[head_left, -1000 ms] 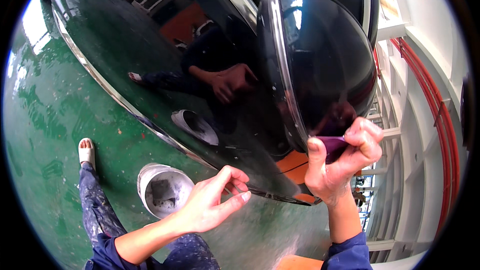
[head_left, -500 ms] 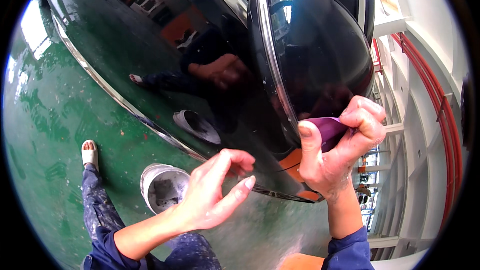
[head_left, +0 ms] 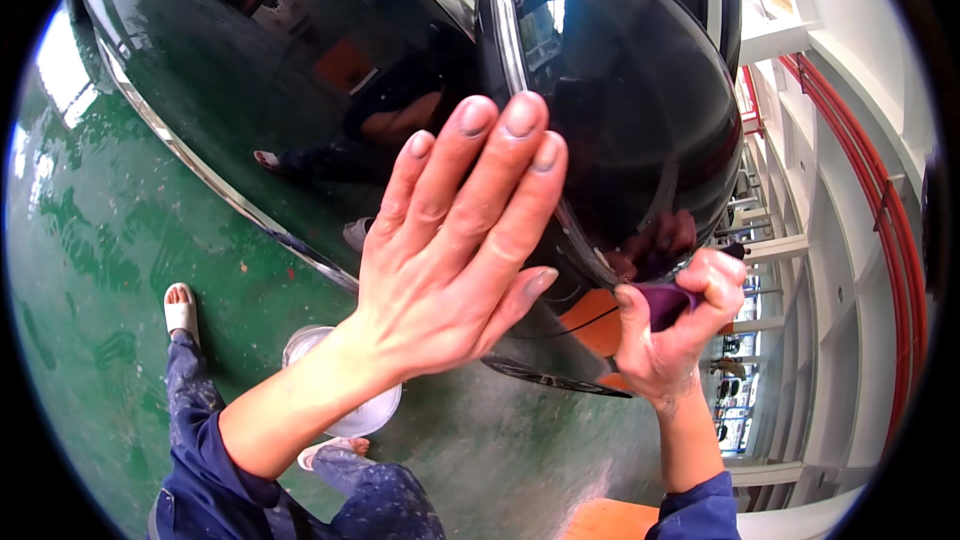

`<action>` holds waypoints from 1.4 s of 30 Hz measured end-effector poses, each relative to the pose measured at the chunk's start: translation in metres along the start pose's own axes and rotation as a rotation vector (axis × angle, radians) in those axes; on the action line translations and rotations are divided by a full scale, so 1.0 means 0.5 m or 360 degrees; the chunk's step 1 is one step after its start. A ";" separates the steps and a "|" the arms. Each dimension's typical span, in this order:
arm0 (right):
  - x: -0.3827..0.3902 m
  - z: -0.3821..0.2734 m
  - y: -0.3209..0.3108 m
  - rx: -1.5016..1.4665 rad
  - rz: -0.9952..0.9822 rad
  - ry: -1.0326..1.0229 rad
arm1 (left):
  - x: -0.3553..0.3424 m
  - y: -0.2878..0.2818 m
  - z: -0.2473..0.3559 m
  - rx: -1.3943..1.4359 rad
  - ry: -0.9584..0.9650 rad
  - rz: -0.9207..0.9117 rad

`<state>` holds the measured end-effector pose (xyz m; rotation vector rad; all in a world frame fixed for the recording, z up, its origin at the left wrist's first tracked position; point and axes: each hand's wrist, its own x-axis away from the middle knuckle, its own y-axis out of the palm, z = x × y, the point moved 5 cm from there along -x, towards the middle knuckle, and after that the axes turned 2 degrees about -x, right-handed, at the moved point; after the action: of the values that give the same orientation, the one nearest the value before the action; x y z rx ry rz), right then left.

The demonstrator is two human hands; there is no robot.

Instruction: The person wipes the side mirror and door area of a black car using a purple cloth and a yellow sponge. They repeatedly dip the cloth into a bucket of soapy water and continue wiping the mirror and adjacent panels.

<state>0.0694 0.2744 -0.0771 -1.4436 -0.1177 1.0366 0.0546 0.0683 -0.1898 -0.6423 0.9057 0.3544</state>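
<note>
A glossy black car wing mirror [head_left: 640, 70] with a chrome strip along its edge fills the upper middle. My left hand [head_left: 450, 250] is raised, fingers stretched out flat and holding nothing, in front of the mirror's left edge and the black car door [head_left: 250, 60]; I cannot tell whether its fingertips touch the paint. Just below the mirror's lower end, my right hand [head_left: 675, 335] is closed on a purple piece of soft, thin material [head_left: 668, 304], pinched between thumb and curled fingers. Most of that piece is hidden in the hand, which looks wet.
A pale bucket [head_left: 372, 414] stands on the wet green floor [head_left: 140, 210], partly behind my left forearm. Chrome trim [head_left: 230, 195] runs along the car's lower edge. An orange object [head_left: 605, 520] is at the bottom. Red pipes [head_left: 880, 210] line the white structure at right.
My left hand has risen and moved toward the mirror, its fingers straightening from a loose curl. My right hand has dropped slightly from the mirror's lower surface, still gripping the purple piece.
</note>
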 end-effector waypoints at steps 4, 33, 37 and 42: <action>0.065 -0.008 -0.052 -0.0181 0.0039 0.0208 | 0.005 0.041 0.036 -0.0190 0.0078 0.0106; -0.043 -0.059 -0.004 0.0268 0.0116 -0.0369 | 0.295 0.151 0.091 0.0358 -0.0386 -0.0872; -0.058 -0.073 0.006 0.0348 0.0096 -0.0417 | 0.370 0.152 0.091 0.0347 -0.0420 -0.0965; -0.075 -0.087 0.019 0.0312 0.0023 -0.0347 | 0.429 0.155 0.083 0.0287 -0.0367 -0.1017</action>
<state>0.0702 0.2164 -0.0750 -1.1544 -0.1583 1.1823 0.1621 0.1583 -0.3743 -0.6720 0.4678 -0.2218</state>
